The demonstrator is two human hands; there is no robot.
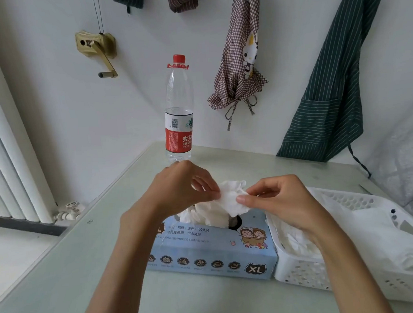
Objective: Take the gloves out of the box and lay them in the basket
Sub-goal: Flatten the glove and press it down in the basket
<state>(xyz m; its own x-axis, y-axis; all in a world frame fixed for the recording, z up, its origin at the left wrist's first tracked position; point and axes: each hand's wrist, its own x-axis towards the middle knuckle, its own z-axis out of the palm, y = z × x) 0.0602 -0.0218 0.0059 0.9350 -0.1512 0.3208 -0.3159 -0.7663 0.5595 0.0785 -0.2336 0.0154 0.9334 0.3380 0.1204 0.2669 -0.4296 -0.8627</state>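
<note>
We look down at a pale tabletop (62, 274) with a light blue box (213, 250) of gloves lying in front of us. Just to its right, touching it, sits a white plastic basket (304, 273) that already holds several white gloves (379, 237). Above the opening of the box, our left hand (178, 187) and our right hand (283, 200) each pinch one crumpled white glove (232, 198) between thumb and fingertips; neither grip is released. The glove is lifted partly clear, while more white material bunches in the opening below it. We judge this to be the pulling-out step. Next, the glove likely needs drawing free of the others, then carrying right and laying flat in the basket. A clear water bottle (178, 109) with a red cap stands behind the box, and aprons (336, 75) hang on the white wall.
</note>
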